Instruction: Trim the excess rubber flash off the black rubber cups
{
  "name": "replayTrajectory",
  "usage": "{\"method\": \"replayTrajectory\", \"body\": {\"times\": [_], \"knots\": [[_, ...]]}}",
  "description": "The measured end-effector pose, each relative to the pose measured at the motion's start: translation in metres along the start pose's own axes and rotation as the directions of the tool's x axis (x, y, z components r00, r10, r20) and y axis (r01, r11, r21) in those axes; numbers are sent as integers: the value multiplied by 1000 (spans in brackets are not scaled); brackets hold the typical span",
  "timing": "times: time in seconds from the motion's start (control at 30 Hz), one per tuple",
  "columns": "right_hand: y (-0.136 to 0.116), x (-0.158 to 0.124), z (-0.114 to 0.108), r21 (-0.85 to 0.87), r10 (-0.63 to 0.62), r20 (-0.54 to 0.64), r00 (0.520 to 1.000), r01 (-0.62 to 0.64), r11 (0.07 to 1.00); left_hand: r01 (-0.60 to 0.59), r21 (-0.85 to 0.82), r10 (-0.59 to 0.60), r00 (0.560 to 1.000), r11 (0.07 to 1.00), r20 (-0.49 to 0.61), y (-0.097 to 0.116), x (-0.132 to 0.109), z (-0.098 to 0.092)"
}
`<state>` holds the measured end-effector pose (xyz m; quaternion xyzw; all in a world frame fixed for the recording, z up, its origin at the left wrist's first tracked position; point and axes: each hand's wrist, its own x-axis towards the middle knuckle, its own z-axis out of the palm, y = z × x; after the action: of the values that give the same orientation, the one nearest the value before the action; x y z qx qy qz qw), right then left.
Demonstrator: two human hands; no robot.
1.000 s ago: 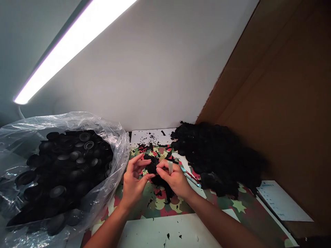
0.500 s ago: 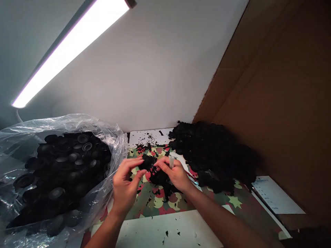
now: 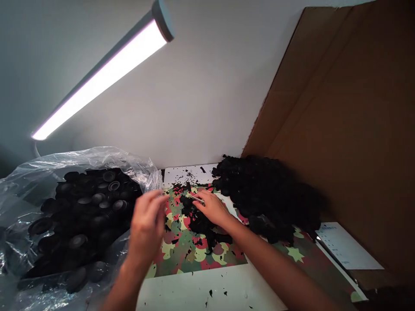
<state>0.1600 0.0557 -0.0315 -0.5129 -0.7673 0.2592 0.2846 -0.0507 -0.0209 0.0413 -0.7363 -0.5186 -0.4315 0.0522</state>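
so the right hand (image 3: 212, 208) is low over the patterned mat (image 3: 177, 264), fingers pinched narrow on a thin pale tool (image 3: 197, 199); the tool sits just above and beside the black scraps (image 3: 202, 223), roughly mid-mat; the left hand (image 3: 147, 220) is up by the clear plastic bag (image 3: 97, 156), fingers bent but smeared by motion blur, so I can't tell if it holds anything.

what could go wrong, imo: the tool is slim and the grip looks light, so a sideways knock could twist it loose or drop it among the scraps; if its end is sharp (too small to tell from here), a slip could nick a fingertip; the left hand is close enough to the bag that snagging the loose film could spill some black rubbery pieces (image 3: 78, 241); scraps could also get brushed onto the white sheet (image 3: 191, 287) by a careless forearm.

as for direction, the tool's free end points left and slightly toward the wall; its long axis runs mostly side to side, with a shallow slant.
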Motion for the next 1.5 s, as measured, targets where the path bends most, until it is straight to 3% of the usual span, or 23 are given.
{"method": "replayTrajectory", "body": {"times": [0.07,0.13,0.2,0.3,0.47,0.6,0.7,0.8,0.9,1.0,1.17,1.3,1.4,1.5], "knots": [[-2,9,8,-10,6,7,1000,-6,1000,42,-180,-5,980,983,199,9,-9,30],[-2,17,13,-6,-2,18,1000,2,1000,199,-246,-110,937,949,331,3,-15,58],[1,21,16,10,-12,29,1000,11,1000,393,-306,-282,893,867,350,-12,-18,79],[4,22,18,64,-6,42,999,3,998,476,-357,-340,860,804,381,-33,-16,93],[5,16,14,189,43,25,999,-47,981,566,-436,-385,812,699,438,-33,-14,89],[6,12,6,243,66,-46,997,-53,969,722,-595,-463,688,354,559,-22,-12,79],[8,9,-1,241,85,-49,995,-70,968,758,-641,-468,614,124,635,-15,-9,73],[5,5,-8,276,38,-32,999,-28,961,753,-657,-456,574,-32,680,-12,-5,69],[-4,1,-12,383,-98,0,995,90,919,745,-659,-469,549,-101,692,-12,-5,69],[-12,-3,-12,414,-182,42,983,148,898,748,-663,-473,577,-20,666,-14,-8,72],[-21,-7,-7,270,-109,65,992,87,959,680,-614,-425,732,401,532,-18,-16,79],[-28,-11,-14,141,-104,214,971,74,987,597,-420,-297,753,684,587,-19,-15,76],[-33,-13,-23,-40,-126,302,945,145,989,492,-384,-214,789,781,576,-18,-11,70],[-35,-13,-28,-176,-173,312,934,236,956,473,-397,-181,791,786,585,-16,-7,64]]}}
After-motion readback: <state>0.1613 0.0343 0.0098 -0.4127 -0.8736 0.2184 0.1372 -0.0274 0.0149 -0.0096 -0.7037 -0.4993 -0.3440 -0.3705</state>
